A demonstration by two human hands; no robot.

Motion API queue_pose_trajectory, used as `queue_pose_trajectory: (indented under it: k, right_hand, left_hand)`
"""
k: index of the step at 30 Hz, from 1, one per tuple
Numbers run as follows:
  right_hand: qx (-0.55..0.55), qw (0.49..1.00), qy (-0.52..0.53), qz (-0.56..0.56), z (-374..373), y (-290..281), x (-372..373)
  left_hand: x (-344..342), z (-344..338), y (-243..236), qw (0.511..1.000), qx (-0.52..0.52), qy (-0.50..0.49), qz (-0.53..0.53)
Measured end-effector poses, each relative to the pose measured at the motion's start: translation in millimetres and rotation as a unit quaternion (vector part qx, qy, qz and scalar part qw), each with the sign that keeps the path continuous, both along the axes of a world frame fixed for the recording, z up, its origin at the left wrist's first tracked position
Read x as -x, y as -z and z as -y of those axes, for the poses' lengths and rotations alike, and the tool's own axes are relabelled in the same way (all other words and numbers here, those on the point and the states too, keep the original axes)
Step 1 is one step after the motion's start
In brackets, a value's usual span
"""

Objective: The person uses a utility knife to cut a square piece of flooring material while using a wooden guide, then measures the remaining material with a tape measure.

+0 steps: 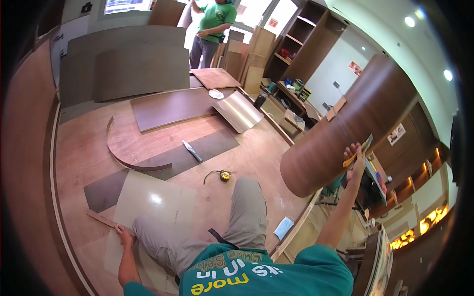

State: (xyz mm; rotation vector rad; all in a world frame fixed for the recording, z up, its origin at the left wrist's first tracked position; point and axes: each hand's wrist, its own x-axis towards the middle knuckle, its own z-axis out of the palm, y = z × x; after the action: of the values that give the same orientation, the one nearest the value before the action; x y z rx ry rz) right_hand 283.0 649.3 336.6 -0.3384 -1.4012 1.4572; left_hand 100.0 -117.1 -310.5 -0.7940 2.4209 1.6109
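Note:
My left hand (126,236) is closed on the end of a thin wooden strip (101,218) over a pale laminate sheet (153,195). Out to the right, my right hand (356,165) is raised and wrapped round a yellow-handled utility knife (366,144), its flat metal blade pointing up. Just behind that hand stands a large tilted roll of brown wood-grain sheet (353,118), tied with cord over a small tan pad (336,108). Between my knees and the dark strip of board (165,158) lies a yellow-and-black tape measure (225,175).
A pale-handled cutter (192,151) and curved brown strip (109,138) lie on the wooden work surface (79,158). Beyond are a brown panel (170,109) and curved metallic sheet (238,111). A blue mask (283,228) lies near the right edge. A person in green (216,22) stands behind.

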Motion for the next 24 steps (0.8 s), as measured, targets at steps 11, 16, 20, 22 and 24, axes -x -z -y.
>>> queue_pose_trajectory:
  k: [11, 16, 20, 22, 24]
  right_hand:
    - [-0.084, 0.987, -0.067, 0.119, -11.1, -82.1, 28.6]
    - [-0.166, 0.981, -0.031, 0.100, -7.8, -131.9, 43.8]
    - [-0.293, 0.950, 0.042, 0.098, 25.6, -239.6, 64.1]
    - [-0.346, 0.932, 0.059, 0.094, 29.6, -309.8, 54.3]
    - [-0.406, 0.905, 0.087, 0.094, 42.5, -341.0, 74.7]
  left_hand:
    - [-11.6, -3.0, -5.7, 0.971, 0.206, 0.111, 0.041]
    - [-5.4, -41.6, -70.1, 0.992, 0.029, 0.004, 0.122]
    - [-14.6, -27.8, -98.2, 0.980, 0.139, 0.045, 0.135]
    - [-8.9, -29.5, -64.5, 0.982, 0.146, 0.076, 0.092]
    - [-11.1, 8.8, -23.9, 0.988, 0.147, 0.036, 0.035]
